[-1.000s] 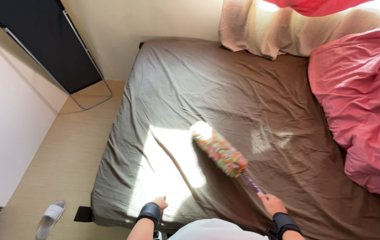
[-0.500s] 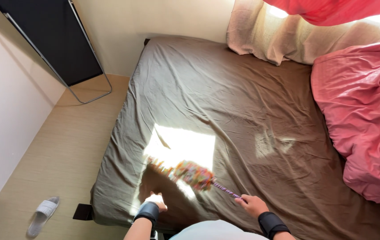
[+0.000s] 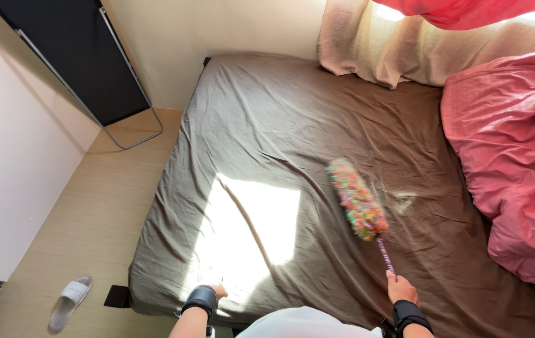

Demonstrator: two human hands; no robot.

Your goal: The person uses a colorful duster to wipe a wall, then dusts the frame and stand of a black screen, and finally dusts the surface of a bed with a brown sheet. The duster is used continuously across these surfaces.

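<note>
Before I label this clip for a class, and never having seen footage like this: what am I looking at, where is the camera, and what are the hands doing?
There is no machine here. The single picture comes from a camera worn on a person's head, looking down at their own two bare hands, each with a black wrist strap.

The right hand grips the thin striped handle of a multicoloured fluffy duster, whose head is over the brown bedsheet and looks blurred. The left hand rests at the near edge of the mattress, beside a bright patch of sunlight.

On the bed's right side lies a bunched pink duvet; a beige curtain hangs at the far end. On the wooden floor lies a white slipper, and a black panel on a metal frame stands by the wall.
</note>
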